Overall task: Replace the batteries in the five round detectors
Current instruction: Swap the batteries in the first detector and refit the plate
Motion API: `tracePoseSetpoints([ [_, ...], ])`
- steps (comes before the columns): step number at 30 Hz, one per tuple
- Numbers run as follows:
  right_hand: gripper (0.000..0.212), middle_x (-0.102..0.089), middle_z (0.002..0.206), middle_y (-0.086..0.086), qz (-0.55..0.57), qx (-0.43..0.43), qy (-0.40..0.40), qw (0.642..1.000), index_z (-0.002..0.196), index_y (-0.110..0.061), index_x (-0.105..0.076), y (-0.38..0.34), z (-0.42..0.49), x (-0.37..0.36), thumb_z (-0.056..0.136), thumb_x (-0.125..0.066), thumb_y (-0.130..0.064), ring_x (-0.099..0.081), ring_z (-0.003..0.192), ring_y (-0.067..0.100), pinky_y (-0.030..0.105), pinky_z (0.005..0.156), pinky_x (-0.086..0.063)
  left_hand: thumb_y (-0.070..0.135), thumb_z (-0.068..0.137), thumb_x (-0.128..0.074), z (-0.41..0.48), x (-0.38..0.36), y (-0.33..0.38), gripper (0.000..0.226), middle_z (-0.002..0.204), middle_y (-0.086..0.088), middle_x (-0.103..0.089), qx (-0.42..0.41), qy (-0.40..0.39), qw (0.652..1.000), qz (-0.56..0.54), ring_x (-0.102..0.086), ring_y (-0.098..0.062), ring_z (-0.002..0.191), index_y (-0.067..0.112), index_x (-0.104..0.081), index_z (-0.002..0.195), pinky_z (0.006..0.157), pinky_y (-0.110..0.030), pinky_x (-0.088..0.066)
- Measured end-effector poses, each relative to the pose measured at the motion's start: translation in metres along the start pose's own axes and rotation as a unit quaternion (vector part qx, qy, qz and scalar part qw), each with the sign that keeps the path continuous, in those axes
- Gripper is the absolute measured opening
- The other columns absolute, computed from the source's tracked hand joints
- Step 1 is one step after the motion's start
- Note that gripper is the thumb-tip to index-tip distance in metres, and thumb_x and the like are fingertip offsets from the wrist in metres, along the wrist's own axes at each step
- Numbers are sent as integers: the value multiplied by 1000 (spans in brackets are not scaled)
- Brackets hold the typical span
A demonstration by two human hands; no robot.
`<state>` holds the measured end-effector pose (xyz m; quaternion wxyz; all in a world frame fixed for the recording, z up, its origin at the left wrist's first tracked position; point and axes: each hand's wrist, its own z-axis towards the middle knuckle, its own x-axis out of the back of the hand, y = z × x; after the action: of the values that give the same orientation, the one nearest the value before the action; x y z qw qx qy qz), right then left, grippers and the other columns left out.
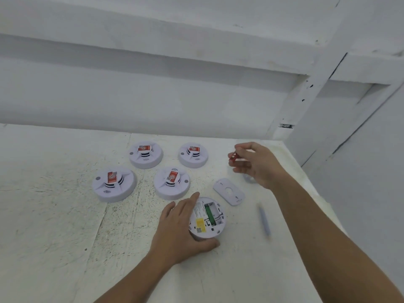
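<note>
Several white round detectors with red labels sit face up on the table: far left, far right, near left, near middle. Another detector lies upside down in front of them, its green battery bay uncovered. My left hand grips this detector by its left rim, thumb curled under the near edge. My right hand is raised above the table at the right and pinches a small red battery. The white cover plate lies beside the open detector.
A grey pen-like tool, blurred, lies on the table right of the open detector. A small greyish object shows under my right hand. The white table ends at a wall behind and drops off at the right edge.
</note>
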<state>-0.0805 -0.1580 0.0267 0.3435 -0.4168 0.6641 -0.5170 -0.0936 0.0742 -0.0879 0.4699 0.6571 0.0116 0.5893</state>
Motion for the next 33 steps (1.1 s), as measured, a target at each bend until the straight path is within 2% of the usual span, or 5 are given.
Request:
tracePoseSetpoints([
  [9,6,-74,88,8,-158,12,7,987,94,-12,-63,74,-62,-28,89,-64,-16,-70,85,19,39,73,-58,87,58,-50,0,-6,-3,106,134,16,-49,-21,32,999,-7,-44,-1,119,27,-34,144,105,-21,-17],
  [13,6,-72,88,-7,-257,80,16,963,89,-25,-66,87,-67,-29,86,-68,-20,-68,85,6,28,74,-57,84,59,-51,1,-9,-3,102,134,14,-51,-27,47,999,3,-47,-4,120,24,-40,141,107,-30,-25],
  [19,20,-64,90,-17,-304,125,-4,945,83,-30,-62,86,-71,-32,86,-67,-12,-62,85,-6,8,69,-48,85,61,-46,0,-8,-3,101,138,14,-47,-28,40,999,6,-44,-4,125,26,-36,142,108,-29,-20],
  [26,10,-65,104,-7,-268,54,-56,960,98,-17,-63,87,-64,-29,89,-62,-13,-68,84,9,28,74,-57,88,62,-41,0,-8,-5,103,140,14,-46,-29,34,999,14,-42,-5,126,26,-33,143,112,-36,-23],
  [33,10,-69,100,-3,-277,44,-61,958,99,-15,-65,92,-62,-28,90,-63,-14,-68,88,12,30,79,-58,83,65,-42,-1,-11,-3,101,139,8,-47,-30,39,998,30,-43,-10,126,20,-31,144,112,-41,-26],
])
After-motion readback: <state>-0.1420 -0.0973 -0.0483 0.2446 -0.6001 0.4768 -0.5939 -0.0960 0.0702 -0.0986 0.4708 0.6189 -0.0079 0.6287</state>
